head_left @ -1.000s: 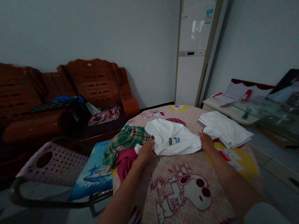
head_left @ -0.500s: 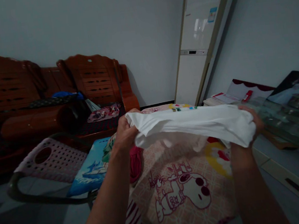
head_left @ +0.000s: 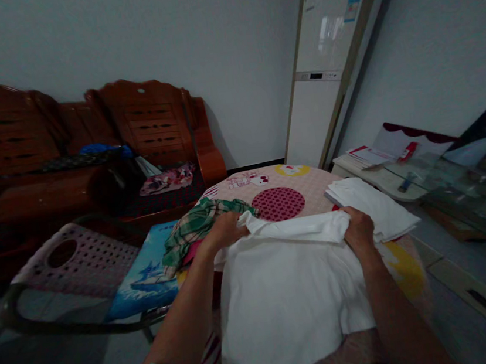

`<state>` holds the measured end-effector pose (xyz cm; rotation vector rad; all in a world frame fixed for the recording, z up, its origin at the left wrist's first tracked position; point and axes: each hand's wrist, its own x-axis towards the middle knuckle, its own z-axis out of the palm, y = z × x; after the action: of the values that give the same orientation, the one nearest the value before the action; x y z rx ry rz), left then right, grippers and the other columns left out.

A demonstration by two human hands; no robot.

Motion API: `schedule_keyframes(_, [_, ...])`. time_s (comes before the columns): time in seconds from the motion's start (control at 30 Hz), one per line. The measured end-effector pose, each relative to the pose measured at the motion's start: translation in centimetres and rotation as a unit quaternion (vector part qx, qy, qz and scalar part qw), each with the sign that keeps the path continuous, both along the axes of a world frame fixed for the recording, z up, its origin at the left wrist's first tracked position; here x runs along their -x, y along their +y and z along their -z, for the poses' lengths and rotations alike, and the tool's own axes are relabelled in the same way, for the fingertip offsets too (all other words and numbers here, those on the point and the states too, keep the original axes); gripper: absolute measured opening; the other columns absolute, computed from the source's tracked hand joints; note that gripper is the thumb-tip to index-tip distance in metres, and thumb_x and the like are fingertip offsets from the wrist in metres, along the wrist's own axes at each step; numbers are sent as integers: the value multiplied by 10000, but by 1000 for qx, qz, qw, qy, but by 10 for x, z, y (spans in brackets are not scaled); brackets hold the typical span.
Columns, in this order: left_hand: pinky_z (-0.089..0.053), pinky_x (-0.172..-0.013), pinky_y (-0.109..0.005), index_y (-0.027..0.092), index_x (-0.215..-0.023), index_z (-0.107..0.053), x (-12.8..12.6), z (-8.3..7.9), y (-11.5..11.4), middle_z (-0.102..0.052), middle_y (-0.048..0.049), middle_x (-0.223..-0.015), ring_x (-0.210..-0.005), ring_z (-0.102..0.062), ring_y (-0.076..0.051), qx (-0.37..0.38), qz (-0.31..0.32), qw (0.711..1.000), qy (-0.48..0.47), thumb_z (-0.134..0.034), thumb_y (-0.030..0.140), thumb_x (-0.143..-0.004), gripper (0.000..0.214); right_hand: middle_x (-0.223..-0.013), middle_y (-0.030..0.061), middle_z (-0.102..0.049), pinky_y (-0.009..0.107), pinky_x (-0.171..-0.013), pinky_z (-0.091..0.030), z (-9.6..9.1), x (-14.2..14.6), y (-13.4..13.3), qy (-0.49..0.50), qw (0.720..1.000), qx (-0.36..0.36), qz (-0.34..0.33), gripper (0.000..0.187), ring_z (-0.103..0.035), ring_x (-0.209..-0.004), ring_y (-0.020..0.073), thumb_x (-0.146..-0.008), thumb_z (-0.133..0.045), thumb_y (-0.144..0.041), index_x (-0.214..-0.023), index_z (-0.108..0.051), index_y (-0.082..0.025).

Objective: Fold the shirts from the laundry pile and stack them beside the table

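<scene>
Head view. The white garment (head_left: 292, 294) spreads over the near half of the round table (head_left: 322, 193), between the plaid cloth (head_left: 199, 223) and the white stack (head_left: 372, 207). My left hand (head_left: 228, 231) and right hand (head_left: 359, 228) each pinch one end of its bunched upper edge. I judge the fabric light, soft, limp, not fragile or slippery; widely spaced corner grips should suit it best.
</scene>
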<state>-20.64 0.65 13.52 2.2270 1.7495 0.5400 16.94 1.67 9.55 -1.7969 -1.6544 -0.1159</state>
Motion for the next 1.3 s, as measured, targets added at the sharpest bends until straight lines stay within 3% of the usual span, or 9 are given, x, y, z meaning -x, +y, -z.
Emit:
schedule_keyframes(0.17, [-486,-780,-297,191,-937,-724,-5,2,31,-740,-112,-945,-945,-683,-270,-1,-40,994,104,-586,352,-784,262,-971,123,-735,290,-680,-411,-1,6,22,-50,997,39,41,307,-652,-820,239,-804,-550,-227,-1051,-725,-175])
schedule_keyframes(0.33, [-497,-789,-295,191,-1038,-714,-16,-7,83,-729,-120,-1044,-1011,-671,-276,0,-96,986,137,-607,404,-787,345,-1036,137,-713,306,-729,-438,-13,16,72,-89,990,79,81,327,-660,-892,249,-869,-494,-179,-1123,-700,-173])
schedule_keyframes(0.53, [-486,-836,-279,179,-1088,-707,-24,20,127,-712,-127,-1098,-1068,-649,-262,27,-145,980,133,-619,380,-804,359,-1130,163,-677,328,-823,-470,10,20,112,-56,985,152,64,427,-647,-999,260,-864,-507,-202,-1272,-622,-150])
schedule_keyframes(0.7, [-470,-783,-249,164,-972,-737,-16,40,123,-734,-90,-955,-947,-670,-222,22,-93,990,103,-595,327,-829,259,-1499,159,-406,382,-896,-487,29,34,90,-45,989,136,45,526,-583,-1151,278,-851,-478,-181,-1375,-519,-176])
schedule_keyframes(0.9, [-459,-613,-212,148,-791,-724,-27,40,89,-690,-18,-649,-620,-639,-149,143,132,979,-57,-571,400,-849,300,-1387,135,-543,396,-1039,-411,70,66,67,-48,996,4,-72,418,-511,-1236,263,-895,-416,-176,-1268,-603,-148])
schedule_keyframes(1.0, [-501,-682,-227,145,-910,-730,-23,41,94,-731,-43,-767,-709,-677,-162,110,63,988,-86,-530,312,-873,263,-1301,147,-607,415,-1073,-376,97,74,66,-66,993,8,-102,388,-531,-1208,250,-893,-407,-159,-1202,-638,-122])
schedule_keyframes(1.1, [-486,-896,-257,154,-1114,-698,-9,50,113,-704,-102,-1146,-1050,-655,-211,9,-52,998,21,-586,164,-795,339,-1278,139,-624,418,-1087,-353,112,74,65,-83,991,5,-101,364,-539,-1195,244,-899,-402,-148,-1152,-663,-124])
schedule_keyframes(1.17, [-458,-963,-265,184,-1233,-641,-1,59,124,-624,-112,-1305,-1177,-597,-226,25,-53,992,113,-632,151,-755,480,-1271,137,-631,406,-1082,-355,115,72,65,-87,991,2,-100,356,-542,-1189,242,-896,-406,-137,-1132,-673,-124])
schedule_keyframes(1.3, [-481,-920,-296,182,-1119,-685,4,67,132,-674,-130,-1183,-1119,-626,-258,86,-37,977,191,-662,239,-761,363,-1268,147,-637,398,-1067,-362,114,71,66,-95,990,0,-101,363,-555,-1163,246,-890,-402,-119,-1120,-682,-102])
